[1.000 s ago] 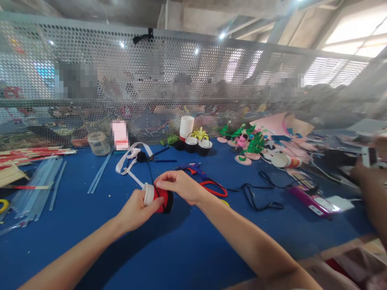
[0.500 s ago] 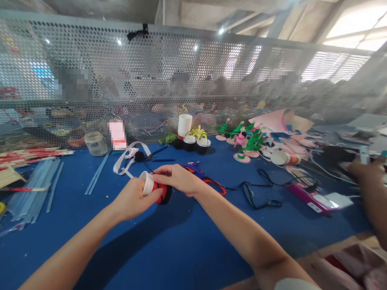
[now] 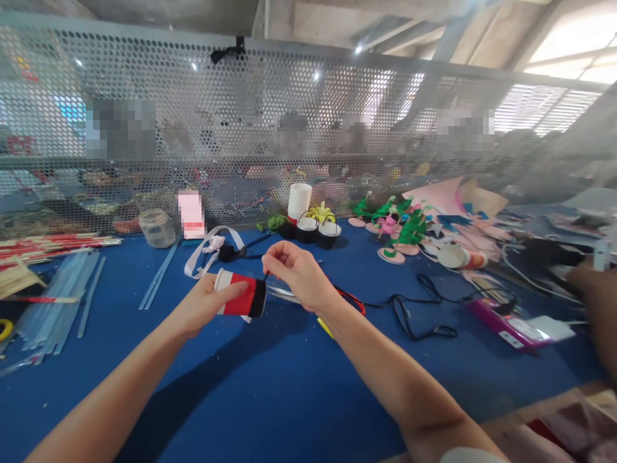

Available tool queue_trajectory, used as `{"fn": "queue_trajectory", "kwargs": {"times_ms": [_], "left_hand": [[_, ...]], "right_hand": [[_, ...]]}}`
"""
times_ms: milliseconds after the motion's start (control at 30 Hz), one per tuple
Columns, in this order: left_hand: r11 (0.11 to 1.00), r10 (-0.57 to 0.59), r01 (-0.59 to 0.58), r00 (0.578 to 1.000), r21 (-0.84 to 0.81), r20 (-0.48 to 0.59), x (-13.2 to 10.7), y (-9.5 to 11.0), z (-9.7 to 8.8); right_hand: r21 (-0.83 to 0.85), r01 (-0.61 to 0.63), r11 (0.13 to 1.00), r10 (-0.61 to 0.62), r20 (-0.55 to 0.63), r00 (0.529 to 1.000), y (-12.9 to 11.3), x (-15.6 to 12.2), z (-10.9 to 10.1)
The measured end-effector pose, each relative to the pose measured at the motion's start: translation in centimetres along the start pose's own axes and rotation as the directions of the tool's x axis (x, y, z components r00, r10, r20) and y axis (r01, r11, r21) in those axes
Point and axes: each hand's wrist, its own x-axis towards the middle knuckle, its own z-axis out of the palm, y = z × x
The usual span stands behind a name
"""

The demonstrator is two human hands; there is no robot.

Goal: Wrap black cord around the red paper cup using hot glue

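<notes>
My left hand point(image 3: 202, 305) is wrapped round a small paper cup point(image 3: 238, 298), white at the rim, red in the middle, black at the base. The cup lies on its side above the blue table point(image 3: 270, 392), base pointing right. Just right of the base, my right hand point(image 3: 296, 273) is closed in a pinch on a thin black cord point(image 3: 267, 275) that meets the cup's base. Under my right wrist lie red-handled scissors point(image 3: 351, 299) and a blue tool, mostly hidden.
Clear sticks point(image 3: 53, 302) and red sticks lie at the left, a glass jar point(image 3: 157, 228) and white ribbon point(image 3: 207, 247) behind. Finished black cups point(image 3: 318, 231), green foam figures point(image 3: 400, 228), pink sheets, a black cable point(image 3: 414, 315) and a purple device point(image 3: 501, 318) sit right. Another person's hand point(image 3: 595, 296) is at the right edge.
My left hand has turned the cup flatter and lifted it. My right hand has come off the cup, up and to the right, pinching the cord.
</notes>
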Motion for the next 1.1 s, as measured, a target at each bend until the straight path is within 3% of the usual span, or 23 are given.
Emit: {"fn": "queue_trajectory", "kwargs": {"times_ms": [267,533,867,1100], "left_hand": [[0.998,0.009,-0.011,0.999,0.062,0.032,-0.3,-0.6,0.8],[0.969,0.148,-0.159,0.987,0.19,0.069,-1.0,-0.5,1.4],[0.907,0.235,-0.259,0.965,0.331,0.113,-1.5,-0.6,1.4],[0.836,0.365,-0.392,0.92,0.384,0.144,-1.7,-0.7,1.3]], "right_hand": [[-0.097,0.075,0.992,-0.081,-0.055,0.995,0.4,0.1,-0.1],[-0.144,0.056,0.988,-0.066,-0.064,0.996,1.1,0.5,0.0],[-0.137,0.003,0.991,-0.006,-0.024,1.0,1.1,0.3,0.2],[-0.16,-0.036,0.986,0.038,0.007,0.999,1.4,0.2,0.3]]}}
